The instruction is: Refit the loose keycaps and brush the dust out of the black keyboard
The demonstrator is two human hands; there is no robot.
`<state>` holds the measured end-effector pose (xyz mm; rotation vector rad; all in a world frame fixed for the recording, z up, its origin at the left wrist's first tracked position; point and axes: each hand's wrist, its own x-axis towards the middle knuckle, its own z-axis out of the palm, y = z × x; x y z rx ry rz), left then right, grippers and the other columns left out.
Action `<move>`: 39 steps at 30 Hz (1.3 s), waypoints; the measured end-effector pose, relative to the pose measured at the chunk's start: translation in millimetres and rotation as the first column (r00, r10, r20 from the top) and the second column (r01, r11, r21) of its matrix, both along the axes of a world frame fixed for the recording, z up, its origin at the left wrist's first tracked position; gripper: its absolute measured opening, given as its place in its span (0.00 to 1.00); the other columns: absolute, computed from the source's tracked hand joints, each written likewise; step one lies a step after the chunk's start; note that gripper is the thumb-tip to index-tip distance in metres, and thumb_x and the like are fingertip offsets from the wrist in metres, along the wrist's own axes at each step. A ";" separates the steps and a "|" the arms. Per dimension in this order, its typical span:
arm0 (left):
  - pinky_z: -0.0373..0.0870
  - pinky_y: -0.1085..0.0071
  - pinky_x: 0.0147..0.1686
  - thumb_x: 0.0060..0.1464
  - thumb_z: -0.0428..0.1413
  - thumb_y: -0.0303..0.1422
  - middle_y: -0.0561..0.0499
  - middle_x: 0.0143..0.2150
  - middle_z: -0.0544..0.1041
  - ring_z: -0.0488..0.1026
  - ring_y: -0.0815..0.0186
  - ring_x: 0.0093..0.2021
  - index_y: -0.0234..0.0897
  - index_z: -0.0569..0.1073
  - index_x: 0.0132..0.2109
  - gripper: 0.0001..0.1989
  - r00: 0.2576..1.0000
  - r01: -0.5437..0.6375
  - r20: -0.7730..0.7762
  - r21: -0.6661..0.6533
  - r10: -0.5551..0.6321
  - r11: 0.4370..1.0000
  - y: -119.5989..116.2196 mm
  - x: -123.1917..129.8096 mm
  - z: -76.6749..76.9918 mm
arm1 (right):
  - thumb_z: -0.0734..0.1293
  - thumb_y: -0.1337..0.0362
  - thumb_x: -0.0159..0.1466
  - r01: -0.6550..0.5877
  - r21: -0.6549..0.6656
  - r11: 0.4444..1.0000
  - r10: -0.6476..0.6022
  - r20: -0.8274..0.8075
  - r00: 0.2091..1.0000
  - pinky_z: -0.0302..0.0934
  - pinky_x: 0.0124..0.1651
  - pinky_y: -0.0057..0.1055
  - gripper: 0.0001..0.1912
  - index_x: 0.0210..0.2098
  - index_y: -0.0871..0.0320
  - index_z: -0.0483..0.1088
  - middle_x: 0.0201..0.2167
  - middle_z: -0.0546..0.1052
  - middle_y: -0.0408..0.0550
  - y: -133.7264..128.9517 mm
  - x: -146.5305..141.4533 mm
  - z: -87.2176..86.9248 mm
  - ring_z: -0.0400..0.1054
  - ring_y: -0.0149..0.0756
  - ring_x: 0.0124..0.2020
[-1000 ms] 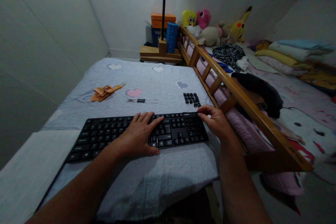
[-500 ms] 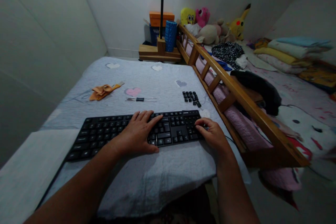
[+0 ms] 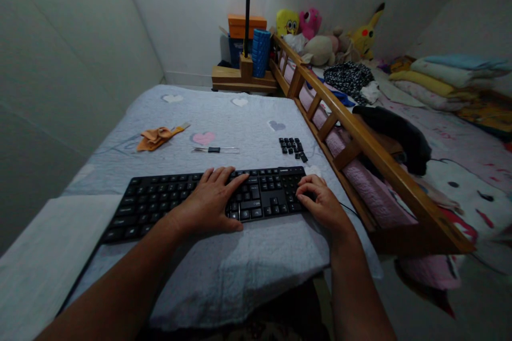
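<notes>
The left hand lies spread on the keyboard; the right hand bends its fingers over its three o'clock end. Loose keycaps lie at the right hand's eleven o'clock, a wire tool at the left's twelve, a cloth at the tool's nine.

Forearms are bare — clothing below is dark, perhaps patterned.

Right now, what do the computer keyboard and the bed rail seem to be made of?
Computer keyboard: probably plastic, black with a mostly matte finish, judging by its moulded-looking keycaps. Bed rail: apparently wood, probably varnished, given its warm brown colour and soft sheen.
</notes>
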<state>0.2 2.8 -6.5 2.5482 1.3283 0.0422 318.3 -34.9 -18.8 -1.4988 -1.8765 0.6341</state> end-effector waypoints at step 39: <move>0.43 0.44 0.70 0.39 0.65 0.56 0.36 0.75 0.54 0.50 0.39 0.73 0.42 0.55 0.74 0.58 0.999 0.001 -0.035 -0.010 -0.001 1.000 -0.2 1.7 3.2 | 0.68 0.67 0.65 0.061 0.125 0.990 -0.084 0.189 0.978 0.58 0.53 0.45 0.07 0.33 0.52 0.77 0.39 0.72 0.50 -5.5 -6.9 -4.7 0.63 0.47 0.46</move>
